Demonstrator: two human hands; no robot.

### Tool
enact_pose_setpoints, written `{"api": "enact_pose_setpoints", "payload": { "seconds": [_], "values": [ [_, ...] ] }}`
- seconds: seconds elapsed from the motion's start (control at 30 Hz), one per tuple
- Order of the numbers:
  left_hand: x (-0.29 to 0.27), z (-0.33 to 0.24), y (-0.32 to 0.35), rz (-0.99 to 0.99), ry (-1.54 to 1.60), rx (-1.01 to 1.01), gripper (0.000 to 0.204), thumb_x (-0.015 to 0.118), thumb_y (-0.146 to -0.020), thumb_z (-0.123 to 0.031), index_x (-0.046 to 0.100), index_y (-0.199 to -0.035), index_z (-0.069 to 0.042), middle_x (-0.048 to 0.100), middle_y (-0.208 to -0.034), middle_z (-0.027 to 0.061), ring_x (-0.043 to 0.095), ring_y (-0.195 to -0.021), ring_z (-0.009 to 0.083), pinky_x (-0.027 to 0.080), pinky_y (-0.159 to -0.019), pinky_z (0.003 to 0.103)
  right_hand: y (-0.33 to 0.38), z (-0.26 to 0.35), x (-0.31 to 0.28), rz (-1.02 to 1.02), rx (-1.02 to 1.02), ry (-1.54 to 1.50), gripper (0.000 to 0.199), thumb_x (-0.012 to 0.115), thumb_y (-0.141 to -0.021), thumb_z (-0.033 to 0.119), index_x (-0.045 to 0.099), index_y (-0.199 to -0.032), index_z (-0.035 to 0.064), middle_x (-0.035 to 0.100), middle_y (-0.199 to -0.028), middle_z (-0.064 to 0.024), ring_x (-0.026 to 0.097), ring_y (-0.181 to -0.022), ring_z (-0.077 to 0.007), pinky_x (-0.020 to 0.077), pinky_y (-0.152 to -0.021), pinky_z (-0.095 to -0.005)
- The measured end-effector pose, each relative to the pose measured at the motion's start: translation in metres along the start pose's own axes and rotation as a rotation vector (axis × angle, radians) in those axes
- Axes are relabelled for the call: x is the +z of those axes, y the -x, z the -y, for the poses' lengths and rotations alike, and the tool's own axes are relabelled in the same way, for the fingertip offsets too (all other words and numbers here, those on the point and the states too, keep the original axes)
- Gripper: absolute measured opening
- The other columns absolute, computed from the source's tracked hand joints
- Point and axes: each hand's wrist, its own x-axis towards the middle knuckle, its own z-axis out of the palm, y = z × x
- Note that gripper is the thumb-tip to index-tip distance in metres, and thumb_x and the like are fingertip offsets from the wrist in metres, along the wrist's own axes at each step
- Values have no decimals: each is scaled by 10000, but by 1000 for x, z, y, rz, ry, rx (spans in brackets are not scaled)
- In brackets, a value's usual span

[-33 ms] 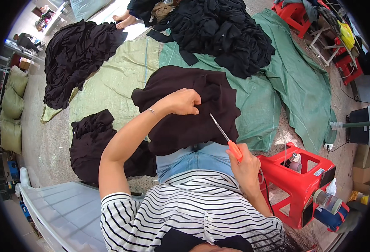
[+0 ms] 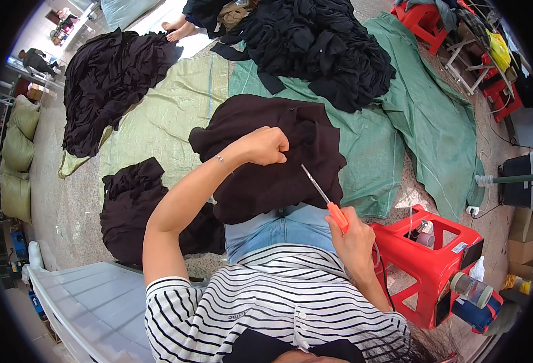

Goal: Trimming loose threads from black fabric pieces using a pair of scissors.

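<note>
Head view: dark brown cloth (image 2: pixel 302 136) lies bunched across the lap, its near edge over blue jeans (image 2: pixel 278 235), likely soft, limp and light, best gripped by a gathered fold. Above it the left hand (image 2: pixel 266 145) curls its fingers inward, any pinch impossible to tell; the right hand (image 2: pixel 354 239) clamps its fingers around orange-handled scissors (image 2: pixel 337 215), tip over the cloth.

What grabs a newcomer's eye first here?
The orange-handled scissors in the right hand, their tip over dark cloth at centre. Next comes the bright red plastic stool at lower right. Then the big black fabric heap at top centre.
</note>
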Motion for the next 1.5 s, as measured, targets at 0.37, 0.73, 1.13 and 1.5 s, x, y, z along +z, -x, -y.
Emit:
{"api": "enact_pose_setpoints", "payload": {
  "seconds": [0.37,0.73,1.13,1.5],
  "values": [
    [-5,9,-12,92,337,-153,316,650,-859,-89,447,-624,-27,410,-600,-11,474,-537,87,532,-449,287,4,20,7,95,-157,-123,300,729,-890,319,560,-893,71,657,-723,-124,635,-549,-366,467,-474,-453],
    [-4,-23,-21,-762,-20,40,312,711,-825,-240,629,-1078,-77,698,-1063,113,666,-961,271,512,-795,385,-13,-17,-12,-255,175,-158,262,722,-911,298,624,-1009,75,654,-708,-170,660,-641,-394,488,-545,-444],
    [45,-59,-28,-794,-27,555,314,719,-854,-229,517,-1012,-49,617,-975,165,629,-853,399,512,-686,464,-23,-61,-27,-469,273,-173,256,675,-953,270,614,-1068,50,662,-798,-181,661,-716,-401,483,-602,-443],
    [42,-49,3,-886,159,464,268,710,-734,42,629,-970,-58,614,-951,93,636,-865,298,526,-780,341,-34,-58,-17,-456,246,-157,267,683,-947,284,624,-1067,52,650,-785,-194,658,-723,-408,488,-618,-445]
  ]
}}
